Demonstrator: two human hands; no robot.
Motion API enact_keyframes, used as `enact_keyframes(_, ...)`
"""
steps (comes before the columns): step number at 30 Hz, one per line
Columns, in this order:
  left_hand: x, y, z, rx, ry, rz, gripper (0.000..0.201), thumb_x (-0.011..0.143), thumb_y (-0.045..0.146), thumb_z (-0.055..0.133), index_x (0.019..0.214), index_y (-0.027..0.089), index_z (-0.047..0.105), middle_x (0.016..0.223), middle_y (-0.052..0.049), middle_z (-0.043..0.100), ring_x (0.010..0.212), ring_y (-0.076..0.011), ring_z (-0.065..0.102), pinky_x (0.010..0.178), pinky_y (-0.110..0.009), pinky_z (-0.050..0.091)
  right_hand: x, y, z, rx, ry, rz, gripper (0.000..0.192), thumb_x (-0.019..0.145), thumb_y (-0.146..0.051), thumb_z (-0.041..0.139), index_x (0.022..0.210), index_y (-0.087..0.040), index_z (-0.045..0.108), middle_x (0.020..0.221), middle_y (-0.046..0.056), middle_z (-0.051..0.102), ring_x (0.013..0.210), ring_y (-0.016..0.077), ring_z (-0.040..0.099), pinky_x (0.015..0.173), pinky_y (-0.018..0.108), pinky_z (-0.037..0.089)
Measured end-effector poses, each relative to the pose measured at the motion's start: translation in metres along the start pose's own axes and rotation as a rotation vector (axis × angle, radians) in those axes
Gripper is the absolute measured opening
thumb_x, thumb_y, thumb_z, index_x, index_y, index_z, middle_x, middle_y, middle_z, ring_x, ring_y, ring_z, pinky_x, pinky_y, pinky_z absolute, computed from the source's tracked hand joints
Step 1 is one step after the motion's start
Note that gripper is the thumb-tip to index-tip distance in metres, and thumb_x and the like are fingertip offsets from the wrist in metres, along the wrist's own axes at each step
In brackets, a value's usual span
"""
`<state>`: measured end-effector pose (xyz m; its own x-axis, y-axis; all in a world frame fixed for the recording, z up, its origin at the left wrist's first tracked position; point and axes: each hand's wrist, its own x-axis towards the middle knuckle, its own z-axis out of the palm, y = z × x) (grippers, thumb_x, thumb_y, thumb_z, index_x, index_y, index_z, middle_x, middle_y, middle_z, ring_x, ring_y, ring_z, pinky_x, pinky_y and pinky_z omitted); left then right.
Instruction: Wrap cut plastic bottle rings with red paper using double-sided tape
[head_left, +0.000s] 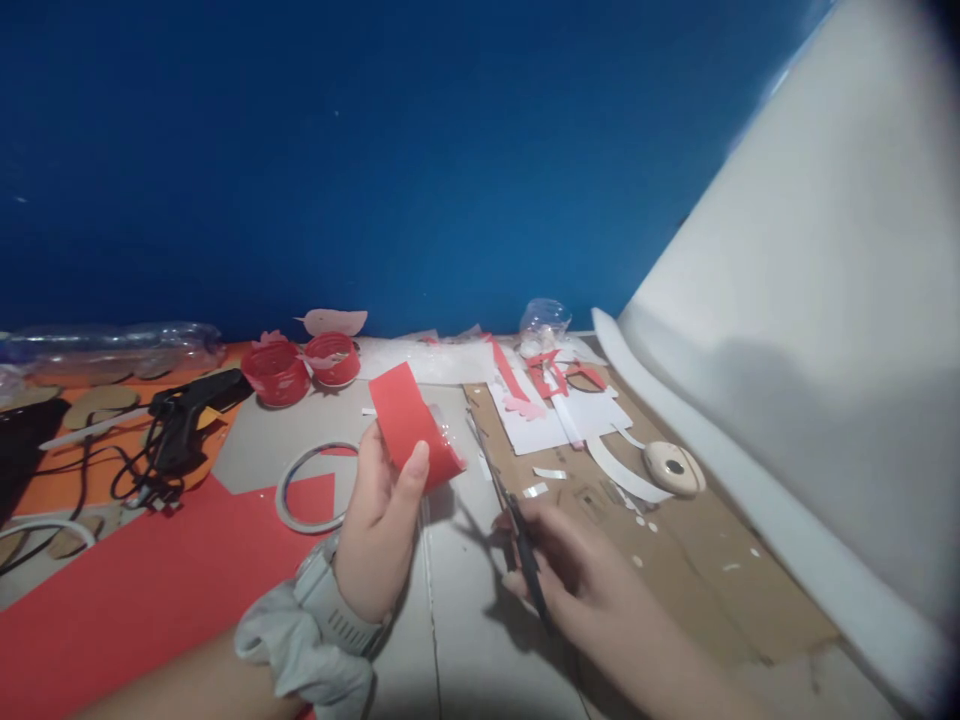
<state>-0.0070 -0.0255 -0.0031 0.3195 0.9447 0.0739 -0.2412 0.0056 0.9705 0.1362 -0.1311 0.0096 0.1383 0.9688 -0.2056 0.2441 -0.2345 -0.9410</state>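
Just left of the middle of the frame, the left hand [382, 525] pinches a curled red paper strip [412, 425] with thumb and fingers. The strip's long side slants from upper left to lower right. Right of it, the right hand [577, 575] is closed around black scissors [517, 530], blades pointing up-left toward the strip.

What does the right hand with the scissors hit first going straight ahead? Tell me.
The right hand points its scissors up and left along the cardboard edge. First in that line is probably the red strip held by the left hand, though depth is unclear.
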Motion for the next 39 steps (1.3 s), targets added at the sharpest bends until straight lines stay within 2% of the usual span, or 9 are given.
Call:
enact_keyframes(6, 0.000, 0.005, 0.000, 0.129, 0.027, 0.087, 0.037, 0.093, 0.038, 0.050, 0.128, 0.027, 0.047, 0.126, -0.003, 0.058, 0.123, -0.0186, 0.050, 0.106, -0.030, 0.037, -0.001, -0.004, -0.002, -0.343, -0.002, -0.008, 0.006, 0.084, -0.025, 0.055, 0.083, -0.019, 0.054, 0.070, -0.001, 0.055, 0.061, 0.0148, 0.049, 0.056, 0.026, 0.038)
enact_keyframes(9, 0.000, 0.004, -0.001, 0.107, 0.015, 0.073, 0.034, 0.094, 0.038, 0.049, 0.126, 0.027, 0.047, 0.124, -0.003, 0.059, 0.121, -0.0199, 0.052, 0.104, -0.032, 0.039, -0.002, 0.000, -0.004, -0.364, -0.034, 0.005, 0.010, 0.087, -0.028, 0.051, 0.083, -0.020, 0.055, 0.069, -0.001, 0.057, 0.060, 0.0157, 0.052, 0.055, 0.026, 0.038)
enact_keyframes(14, 0.001, 0.001, -0.001, 0.094, 0.011, 0.112, 0.030, 0.094, 0.037, 0.048, 0.123, 0.027, 0.049, 0.126, -0.003, 0.058, 0.121, -0.0190, 0.052, 0.105, -0.032, 0.037, -0.003, 0.003, -0.003, -0.335, -0.050, 0.011, 0.012, 0.089, -0.028, 0.048, 0.081, -0.020, 0.051, 0.076, 0.003, 0.062, 0.073, 0.0201, 0.059, 0.059, 0.028, 0.040)
enact_keyframes(17, 0.001, 0.002, -0.002, 0.133, 0.033, 0.103, 0.032, 0.094, 0.036, 0.050, 0.125, 0.030, 0.047, 0.126, 0.000, 0.057, 0.122, -0.0171, 0.050, 0.106, -0.029, 0.037, -0.003, 0.001, -0.002, -0.316, -0.060, 0.014, 0.014, 0.089, -0.029, 0.047, 0.081, -0.019, 0.054, 0.073, 0.002, 0.061, 0.068, 0.0186, 0.058, 0.057, 0.027, 0.040)
enact_keyframes(22, 0.001, 0.002, -0.002, 0.166, 0.015, 0.110, 0.028, 0.095, 0.036, 0.048, 0.121, 0.027, 0.048, 0.119, -0.002, 0.059, 0.117, -0.0174, 0.053, 0.103, -0.029, 0.040, -0.006, -0.001, 0.000, -0.315, -0.034, 0.003, 0.025, 0.089, -0.038, 0.048, 0.075, -0.019, 0.056, 0.068, 0.001, 0.058, 0.063, 0.0173, 0.054, 0.055, 0.027, 0.039)
enact_keyframes(25, 0.002, 0.002, -0.001, 0.194, 0.042, 0.142, 0.030, 0.094, 0.035, 0.049, 0.122, 0.025, 0.047, 0.123, -0.004, 0.057, 0.122, -0.0186, 0.050, 0.105, -0.030, 0.037, -0.007, -0.003, 0.000, -0.336, -0.040, 0.003, 0.022, 0.089, -0.034, 0.048, 0.075, -0.020, 0.057, 0.069, 0.001, 0.059, 0.063, 0.0179, 0.055, 0.055, 0.027, 0.039)
enact_keyframes(28, 0.002, 0.003, 0.000, 0.200, 0.046, 0.131, 0.031, 0.094, 0.036, 0.049, 0.122, 0.023, 0.047, 0.121, -0.005, 0.058, 0.120, -0.0201, 0.052, 0.104, -0.031, 0.038, -0.006, -0.005, -0.002, -0.383, -0.050, 0.006, 0.017, 0.089, -0.029, 0.049, 0.077, -0.021, 0.057, 0.070, 0.002, 0.061, 0.065, 0.0192, 0.058, 0.058, 0.028, 0.042)
enact_keyframes(31, 0.002, 0.004, 0.000, 0.205, 0.050, 0.114, 0.032, 0.094, 0.037, 0.048, 0.122, 0.022, 0.046, 0.121, -0.006, 0.058, 0.120, -0.0196, 0.052, 0.104, -0.031, 0.038, -0.007, -0.006, -0.003, -0.441, 0.001, -0.011, 0.011, 0.086, -0.027, 0.051, 0.078, -0.022, 0.055, 0.072, 0.002, 0.064, 0.067, 0.0205, 0.062, 0.059, 0.029, 0.044)
enact_keyframes(39, -0.001, -0.005, -0.003, 0.185, 0.150, 0.147, 0.044, 0.093, 0.041, 0.049, 0.135, 0.030, 0.041, 0.137, -0.002, 0.051, 0.131, -0.0190, 0.043, 0.112, -0.031, 0.032, -0.016, -0.013, -0.004, -0.662, 0.053, -0.044, 0.015, 0.085, -0.024, 0.045, 0.071, -0.024, 0.051, 0.060, -0.001, 0.064, 0.054, 0.0179, 0.062, 0.052, 0.025, 0.045)
